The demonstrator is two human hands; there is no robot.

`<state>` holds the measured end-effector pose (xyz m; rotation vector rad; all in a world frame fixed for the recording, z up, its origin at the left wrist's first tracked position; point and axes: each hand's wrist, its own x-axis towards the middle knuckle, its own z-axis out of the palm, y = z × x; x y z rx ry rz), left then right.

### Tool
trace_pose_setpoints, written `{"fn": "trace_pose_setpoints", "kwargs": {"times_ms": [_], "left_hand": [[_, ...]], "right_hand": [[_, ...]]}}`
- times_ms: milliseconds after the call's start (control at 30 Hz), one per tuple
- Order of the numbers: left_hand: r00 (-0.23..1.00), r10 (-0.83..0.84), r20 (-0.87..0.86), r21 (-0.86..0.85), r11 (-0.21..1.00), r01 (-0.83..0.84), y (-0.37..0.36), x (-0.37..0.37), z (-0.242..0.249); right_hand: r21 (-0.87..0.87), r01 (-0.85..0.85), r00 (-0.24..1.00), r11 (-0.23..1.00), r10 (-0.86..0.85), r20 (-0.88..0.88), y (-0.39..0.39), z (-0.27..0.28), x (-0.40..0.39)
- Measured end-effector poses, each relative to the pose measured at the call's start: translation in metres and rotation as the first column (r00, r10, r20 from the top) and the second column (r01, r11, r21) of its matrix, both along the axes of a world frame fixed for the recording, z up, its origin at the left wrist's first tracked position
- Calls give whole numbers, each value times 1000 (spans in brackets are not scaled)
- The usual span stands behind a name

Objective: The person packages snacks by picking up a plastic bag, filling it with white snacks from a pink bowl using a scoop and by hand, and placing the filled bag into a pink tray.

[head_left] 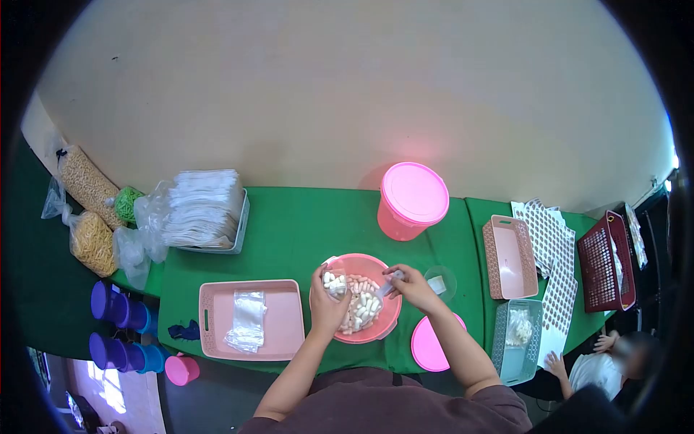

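Note:
My left hand (pixel 332 307) is closed around a small clear plastic bag (pixel 335 283) with white marshmallow-like pieces in it, over the left side of a pink bowl (pixel 394 317). My right hand (pixel 412 284) grips a translucent scoop (pixel 390 282) at the bowl's right side, its lower end over the contents. Inside the bowl lie many white and pale pink oblong pieces (pixel 363 307). A pink tray (pixel 285 318) to the left holds a stack of flat clear bags (pixel 248 322). Right of the bowl are a clear round container (pixel 450 278) and a pink lid (pixel 431 349).
A lidded pink bucket (pixel 414 199) stands behind the bowl. To the right are a pink basket (pixel 489 264), a grey basket (pixel 520 364) with filled bags, sticker-like sheets (pixel 557 289) and a seated person (pixel 593 372). A stacked-paper bin (pixel 235 242) and snack bags (pixel 94 242) are left.

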<state>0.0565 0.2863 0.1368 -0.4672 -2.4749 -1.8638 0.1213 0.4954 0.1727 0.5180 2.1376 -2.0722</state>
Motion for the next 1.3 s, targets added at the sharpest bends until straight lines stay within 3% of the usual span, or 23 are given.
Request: {"fn": "trace_pose_setpoints", "kwargs": {"times_ms": [167, 267, 400, 500, 567, 600, 700, 733, 867, 933, 1033, 1200, 1300], "left_hand": [[997, -76, 9, -97, 992, 76, -2, -1, 4], [971, -218, -96, -201, 960, 196, -3, -1, -3], [945, -323, -49, -263, 917, 300, -2, 1, -7], [919, -381, -106, -290, 896, 337, -2, 2, -2], [895, -429, -120, -317, 871, 375, -1, 3, 5], [896, -428, -121, -316, 872, 374, -1, 2, 3], [897, -407, -171, -298, 889, 346, -1, 4, -8], [897, -399, -189, -293, 895, 337, -1, 6, -10], [889, -395, -233, -300, 898, 320, -1, 4, -17], [885, -392, -253, -288, 903, 318, -2, 6, -10], [886, -390, -249, -270, 907, 324, -1, 6, -5], [903, -394, -172, -291, 896, 335, 0, 5, -13], [903, -387, -186, -303, 897, 322, 0, 4, -10]], "right_hand": [[-30, 175, 983, 984, -177, -52, 12, 22, 11], [-77, 274, 933, 959, -285, -219, 11, 49, 13], [-62, 321, 880, 945, -322, -350, -4, 74, 11], [45, 282, 875, 958, -237, -422, -23, 74, 11], [382, 231, 912, 895, -62, -405, -34, 74, 11], [444, 208, 922, 871, -23, -387, -42, 81, 12], [465, 211, 900, 860, 14, -436, -66, 61, 14], [535, 151, 901, 831, 107, -421, -70, 56, 15], [544, 162, 880, 823, 129, -457, -74, 54, 13], [395, 232, 899, 889, -41, -435, -69, 64, 9], [256, 280, 904, 925, -164, -395, -55, 55, 10], [272, 349, 853, 897, -184, -488, -47, 57, 19], [155, 375, 841, 914, -264, -473, -41, 52, 19]]}}
